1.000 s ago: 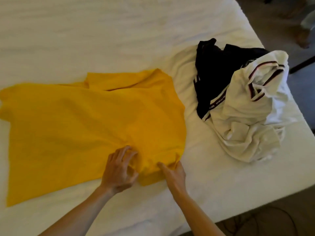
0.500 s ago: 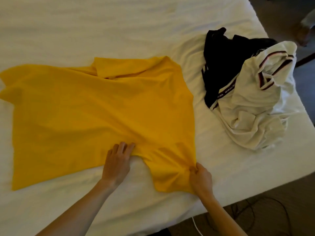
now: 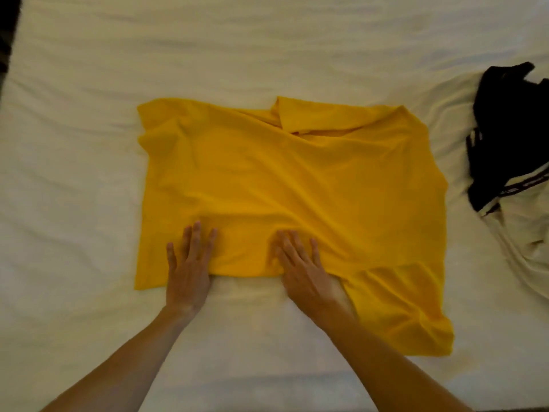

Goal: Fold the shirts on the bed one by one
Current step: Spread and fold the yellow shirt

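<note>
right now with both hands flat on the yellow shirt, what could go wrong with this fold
The yellow shirt is wrinkled above the left hand and right hand; folding now may lock those creases in. Its near sleeve sticks out toward the bed edge and could leave the fold lopsided. The black shirt lies close on the right and might get caught up.

The yellow shirt [image 3: 297,179] is a single deep golden yellow all over, plain, with no print or stripe; its collar [image 3: 315,117] and the sleeve [image 3: 398,304] at the near right are the same yellow. The bed sheet [image 3: 148,55] under it is plain off-white to cream, without pattern. At the right edge, the black shirt [image 3: 502,120] is solid black. Below it the white shirt [image 3: 525,233] is off-white, with a band of trim [image 3: 523,182] striped in white and a dark colour, too blurred to tell more.
</note>
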{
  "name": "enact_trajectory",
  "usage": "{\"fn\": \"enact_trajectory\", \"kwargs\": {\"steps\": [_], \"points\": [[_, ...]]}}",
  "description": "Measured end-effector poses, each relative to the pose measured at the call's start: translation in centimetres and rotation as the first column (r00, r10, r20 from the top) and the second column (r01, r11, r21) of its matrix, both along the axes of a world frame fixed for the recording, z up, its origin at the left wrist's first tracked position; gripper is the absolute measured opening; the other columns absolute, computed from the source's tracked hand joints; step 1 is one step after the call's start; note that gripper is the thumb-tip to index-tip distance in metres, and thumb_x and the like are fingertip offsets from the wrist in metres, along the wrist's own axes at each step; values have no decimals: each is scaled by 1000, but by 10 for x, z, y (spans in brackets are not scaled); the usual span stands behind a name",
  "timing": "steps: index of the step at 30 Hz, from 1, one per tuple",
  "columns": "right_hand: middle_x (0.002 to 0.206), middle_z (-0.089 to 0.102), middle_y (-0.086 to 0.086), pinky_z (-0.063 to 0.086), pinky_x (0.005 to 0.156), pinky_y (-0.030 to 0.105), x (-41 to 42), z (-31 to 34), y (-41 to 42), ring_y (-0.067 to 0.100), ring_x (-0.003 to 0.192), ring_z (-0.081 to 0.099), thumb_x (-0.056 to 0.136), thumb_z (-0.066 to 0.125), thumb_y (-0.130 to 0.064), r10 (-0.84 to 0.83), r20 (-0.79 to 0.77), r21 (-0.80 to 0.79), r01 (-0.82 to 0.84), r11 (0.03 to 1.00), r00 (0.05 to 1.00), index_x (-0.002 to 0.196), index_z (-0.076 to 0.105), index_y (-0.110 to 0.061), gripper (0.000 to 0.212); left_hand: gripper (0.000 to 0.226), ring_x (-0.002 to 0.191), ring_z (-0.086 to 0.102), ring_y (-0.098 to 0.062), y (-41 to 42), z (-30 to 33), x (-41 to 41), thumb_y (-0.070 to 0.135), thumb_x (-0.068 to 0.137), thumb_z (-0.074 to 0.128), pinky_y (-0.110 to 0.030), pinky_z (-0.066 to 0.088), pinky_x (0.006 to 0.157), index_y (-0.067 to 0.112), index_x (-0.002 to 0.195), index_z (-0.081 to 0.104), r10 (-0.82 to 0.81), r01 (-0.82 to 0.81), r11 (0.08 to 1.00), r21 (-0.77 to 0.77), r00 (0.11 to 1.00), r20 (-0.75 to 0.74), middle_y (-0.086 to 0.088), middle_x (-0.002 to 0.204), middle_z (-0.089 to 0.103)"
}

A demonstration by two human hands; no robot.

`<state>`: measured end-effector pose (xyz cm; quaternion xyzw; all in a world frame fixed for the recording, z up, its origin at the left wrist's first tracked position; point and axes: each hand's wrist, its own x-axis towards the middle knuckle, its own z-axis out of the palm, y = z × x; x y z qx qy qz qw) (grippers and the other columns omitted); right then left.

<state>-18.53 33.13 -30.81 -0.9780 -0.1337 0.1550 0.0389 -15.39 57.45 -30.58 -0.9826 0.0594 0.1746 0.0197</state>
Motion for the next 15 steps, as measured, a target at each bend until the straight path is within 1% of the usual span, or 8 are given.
{"fn": "enact_trajectory", "kwargs": {"steps": [2,3,4,6,9,11,13,15], "points": [[155,39,8,36,107,64,7,-7,3,33,142,38,85,37,-9,-11,18,-14,11,1000,1000,144,51,-17,61,89,152,7,-38,28,-1,5,1,87,64,-65,17,116,18,157,13,27,-27,999,-22,1000,-6,-15,165,5],[156,38,8,35,107,65,7,-10,3,34,143,36,83,33,-5,-13,13,-11,13,1000,1000,146,48,-16,66,86,151,10,-39,39,0,6,-2,87,64,-66,20,115,15,157,16,26,-27,999,-46,1000,-7,-16,165,10],[157,36,8,34,107,67,6,-12,4,36,143,34,82,36,-2,-9,22,-1,9,1000,1000,147,46,-15,67,85,150,14,-41,47,1,6,-5,85,64,-67,22,114,12,155,19,12,-12,998,-60,1000,-6,-17,163,14],[158,34,8,31,109,67,-1,-13,8,37,144,31,79,55,2,4,33,53,-5,999,999,149,43,-13,72,86,149,17,-42,57,6,0,-4,84,65,-66,23,114,8,155,19,-20,19,999,-47,1000,-11,-18,163,15],[160,29,8,24,114,63,-26,-9,15,37,146,25,74,70,4,68,22,121,-70,990,997,150,40,-14,84,87,151,2,-40,67,13,-23,2,91,60,-62,15,118,9,156,2,-9,6,999,-35,995,-96,-16,164,-4],[162,26,6,18,113,61,-50,-5,20,37,147,23,75,72,1,150,-26,126,-146,981,988,152,38,-16,85,87,150,-8,-41,76,21,-50,-2,94,53,-62,13,118,11,153,-10,12,-15,1000,-16,983,-181,-15,161,-18],[162,26,4,14,113,60,-68,-3,22,36,148,22,80,68,-9,266,-49,112,-259,959,963,152,38,-18,78,86,148,-5,-46,75,34,-74,-8,90,55,-67,21,114,7,155,0,60,-60,998,10,963,-261,-19,160,-13],[162,28,2,8,116,58,-67,-2,19,32,150,21,92,55,-30,364,-28,154,-356,922,931,150,40,-20,61,88,147,2,-51,66,46,-78,-7,86,60,-72,28,107,5,156,9,133,-125,991,44,921,-365,-22,161,-9]]}}
